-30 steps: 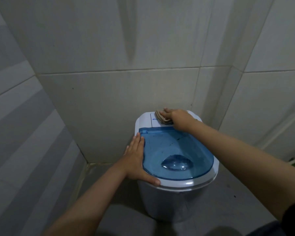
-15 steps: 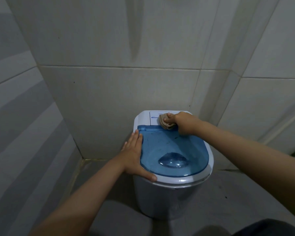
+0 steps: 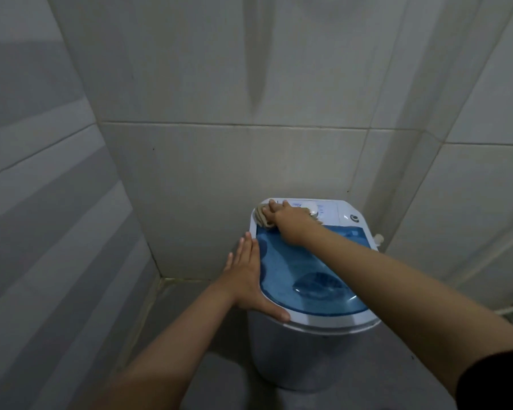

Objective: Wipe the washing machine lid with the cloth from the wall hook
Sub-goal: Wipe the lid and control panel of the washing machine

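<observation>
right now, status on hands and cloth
Right hand presses cloth on washer's back left corner. Left hand flat, bracing left rim. Blue lid shut. Nothing in the way.

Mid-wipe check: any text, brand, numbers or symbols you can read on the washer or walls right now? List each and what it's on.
Nothing can be read.
White control panel: faint blue marks, too small and blurred to read; the right hand with the cloth covers part of it.
Blue lid: no print visible.
Wall tiles: no writing or signs.

One washing machine (image 3: 308, 344) (blue lid (image 3: 285, 270)), one cloth (image 3: 261, 218), two hands: left hand (image 3: 248, 279), right hand (image 3: 290, 224).
</observation>
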A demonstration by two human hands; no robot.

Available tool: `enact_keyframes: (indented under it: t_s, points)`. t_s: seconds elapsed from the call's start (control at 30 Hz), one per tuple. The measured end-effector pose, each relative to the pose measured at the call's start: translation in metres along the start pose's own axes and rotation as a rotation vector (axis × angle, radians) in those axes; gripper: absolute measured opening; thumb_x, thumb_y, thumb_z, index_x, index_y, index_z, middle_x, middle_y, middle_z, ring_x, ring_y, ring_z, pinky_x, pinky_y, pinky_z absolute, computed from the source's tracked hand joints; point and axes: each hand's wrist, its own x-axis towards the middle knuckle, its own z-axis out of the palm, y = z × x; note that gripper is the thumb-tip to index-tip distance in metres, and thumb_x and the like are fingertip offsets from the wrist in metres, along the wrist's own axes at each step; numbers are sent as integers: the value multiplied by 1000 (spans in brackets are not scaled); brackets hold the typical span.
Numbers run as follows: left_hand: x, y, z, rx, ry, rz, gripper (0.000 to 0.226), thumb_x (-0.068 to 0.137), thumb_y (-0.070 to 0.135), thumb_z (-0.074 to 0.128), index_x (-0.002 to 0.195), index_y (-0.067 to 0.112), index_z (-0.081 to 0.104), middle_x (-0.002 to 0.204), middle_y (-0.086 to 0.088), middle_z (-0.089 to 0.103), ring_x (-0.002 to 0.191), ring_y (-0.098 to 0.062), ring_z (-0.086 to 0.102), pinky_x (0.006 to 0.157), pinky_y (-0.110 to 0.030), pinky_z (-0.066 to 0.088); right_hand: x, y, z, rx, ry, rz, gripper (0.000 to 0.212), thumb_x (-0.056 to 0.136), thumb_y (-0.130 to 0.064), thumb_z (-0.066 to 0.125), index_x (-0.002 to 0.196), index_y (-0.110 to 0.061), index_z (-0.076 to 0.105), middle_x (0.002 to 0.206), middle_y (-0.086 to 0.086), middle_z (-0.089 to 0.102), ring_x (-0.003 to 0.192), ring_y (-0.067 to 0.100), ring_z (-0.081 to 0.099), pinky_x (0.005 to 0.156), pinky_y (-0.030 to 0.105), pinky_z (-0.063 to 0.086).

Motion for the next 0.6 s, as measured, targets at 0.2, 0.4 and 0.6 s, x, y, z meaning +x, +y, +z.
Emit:
enact_keyframes:
  t_s: [0.2,0.4,0.6]
  points:
    - [3,-2,1,1,9,12,163,34,81,70,140,13,-34,150,-4,-39,136,-21,-36,114,-45,-13,-23,-4,7,11,-18,-105,76,88,10,39,152,-21,13,162,3,5,147,31,17,108,45,35]
    - [4,-2,1,-16,22,32,163,30,83,69,142,18,-31,151,-4,-38,137,-21,-36,110,-41,-14,-52,-7,16,-42,-1,-152,77,87,7,46,151,-21,14,162,1,10,146,30,19,104,47,39]
    - [4,-2,0,7,-4,32,162,33,82,69,142,15,-30,149,-7,-40,136,-23,-36,112,-43,-14,-80,-9,27,-4,-44,-198,80,85,-10,61,151,-19,16,161,3,12,147,30,16,114,46,26]
